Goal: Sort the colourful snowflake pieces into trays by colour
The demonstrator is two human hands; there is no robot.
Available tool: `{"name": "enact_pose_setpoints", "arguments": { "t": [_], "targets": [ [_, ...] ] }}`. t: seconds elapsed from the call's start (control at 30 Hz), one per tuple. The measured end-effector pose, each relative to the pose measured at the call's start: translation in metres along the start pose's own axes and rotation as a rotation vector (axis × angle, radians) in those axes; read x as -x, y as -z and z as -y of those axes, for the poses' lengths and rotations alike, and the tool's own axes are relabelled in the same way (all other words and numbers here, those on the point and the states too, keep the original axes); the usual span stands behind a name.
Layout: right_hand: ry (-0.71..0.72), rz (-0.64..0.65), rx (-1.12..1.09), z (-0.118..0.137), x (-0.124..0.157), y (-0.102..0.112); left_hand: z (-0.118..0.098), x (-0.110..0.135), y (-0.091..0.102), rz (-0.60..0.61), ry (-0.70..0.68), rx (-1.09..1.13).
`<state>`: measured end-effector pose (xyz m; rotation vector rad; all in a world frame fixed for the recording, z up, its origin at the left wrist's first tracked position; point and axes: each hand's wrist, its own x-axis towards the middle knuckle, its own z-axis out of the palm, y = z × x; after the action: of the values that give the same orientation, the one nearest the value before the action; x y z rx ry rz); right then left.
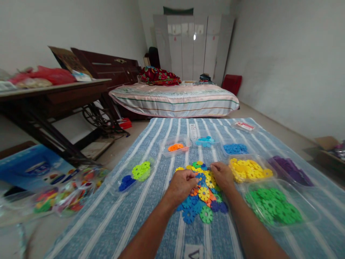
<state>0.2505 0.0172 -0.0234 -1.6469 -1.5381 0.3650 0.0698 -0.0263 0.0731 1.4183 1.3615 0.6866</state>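
Note:
A mixed pile of flat, notched plastic discs in yellow, blue, orange, green and dark blue lies on the striped cloth in front of me. My left hand is over the pile's left side, thumb and fingers closed together; whatever they may hold is hidden. At the pile's upper right edge, my right hand has its fingers curled down at the discs, and I cannot make out what is between them. Just right of that hand stands a clear tub of yellow discs.
Clear tubs hold green discs, purple discs, blue discs, light blue discs and orange discs. Another, at left, holds lime discs and dark blue discs. Beyond the cloth is a bed.

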Motion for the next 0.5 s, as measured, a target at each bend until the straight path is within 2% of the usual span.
{"name": "enact_pose_setpoints", "arguments": {
  "t": [0.27,0.33,0.43,0.5],
  "targets": [
    [-0.006,-0.002,-0.028,0.001,0.000,-0.001,-0.005,-0.020,-0.010,-0.009,-0.033,0.024],
    [-0.020,-0.002,-0.021,0.002,0.001,-0.001,-0.018,-0.033,-0.019,-0.004,-0.044,0.042],
    [-0.018,0.008,-0.019,0.002,0.000,-0.001,-0.048,-0.061,-0.040,0.020,-0.090,0.115],
    [0.004,0.015,-0.026,0.001,-0.001,-0.001,-0.068,-0.080,-0.053,0.081,-0.102,0.202]
  ]
}}
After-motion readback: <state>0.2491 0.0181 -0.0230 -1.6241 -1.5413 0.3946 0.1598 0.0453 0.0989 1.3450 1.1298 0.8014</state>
